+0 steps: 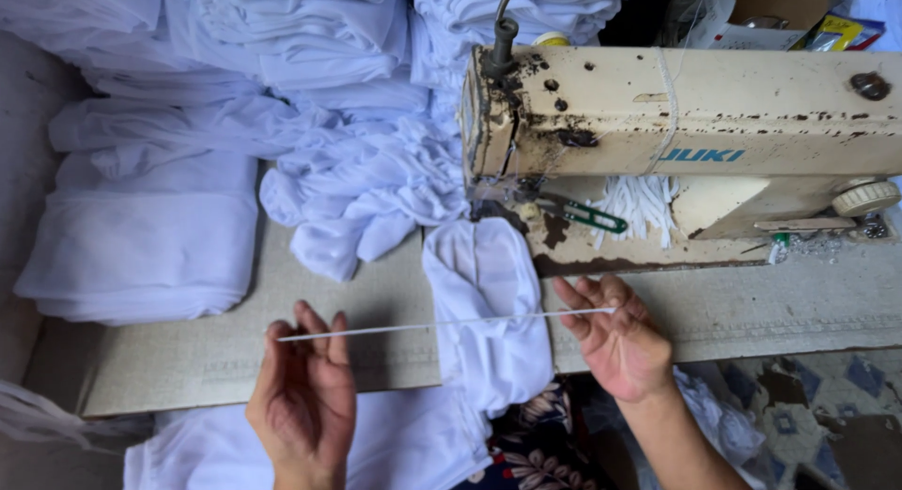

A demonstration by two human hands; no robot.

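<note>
A thin white elastic strip [442, 325] is stretched level between my two hands above the table. My left hand [303, 396] pinches its left end with the fingertips, palm up. My right hand [615, 335] holds the right end between thumb and fingers. Under the strip lies a white garment piece [489, 302] that runs from the needle area of a worn cream sewing machine [676, 114] down over the table's front edge.
Heaps of white fabric [282, 95] cover the back and left of the grey table [376, 293]. Green-handled snips [592, 216] and a bundle of white elastic pieces [644, 203] lie on the machine bed. More white cloth [395, 448] hangs below the table edge.
</note>
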